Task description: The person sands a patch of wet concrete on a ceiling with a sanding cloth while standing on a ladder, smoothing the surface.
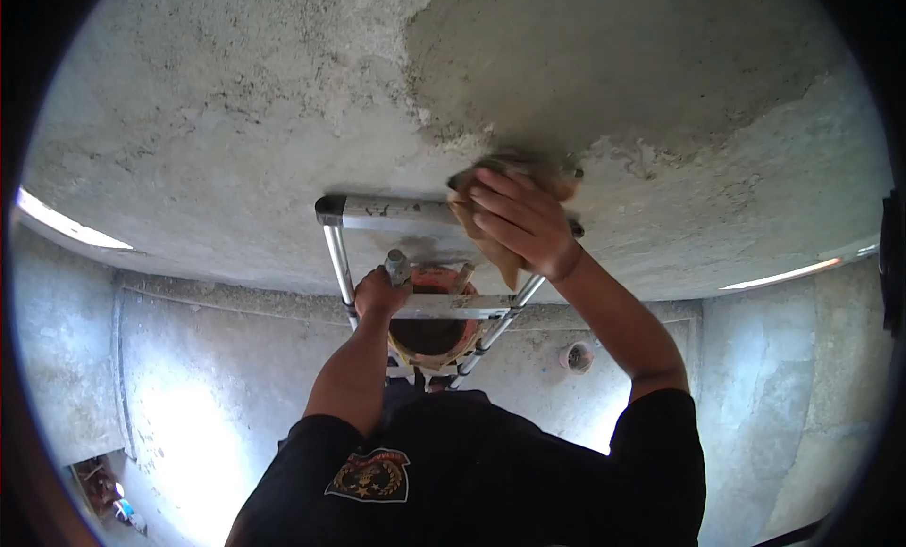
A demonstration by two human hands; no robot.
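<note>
My right hand (521, 221) is pressed around a crumpled brown sheet (491, 250), paper or cloth, against the wall (283, 132), at the lower edge of a darker, damp-looking patch (604, 66). Lower down, my left hand (380, 292) is closed at the left side of the metal ladder (396, 210), around a short grey cylindrical piece (397, 264); I cannot make out whether it is a handle or part of the ladder. Between the rails, beside my left hand, is an orange-rimmed bucket (469, 332) with dark material inside.
A small pail (577, 358) stands on the floor (528, 368) to the right of the ladder. Several small objects (123, 509) lie by an opening at the lower left. Bright slits show at both sides of the wall.
</note>
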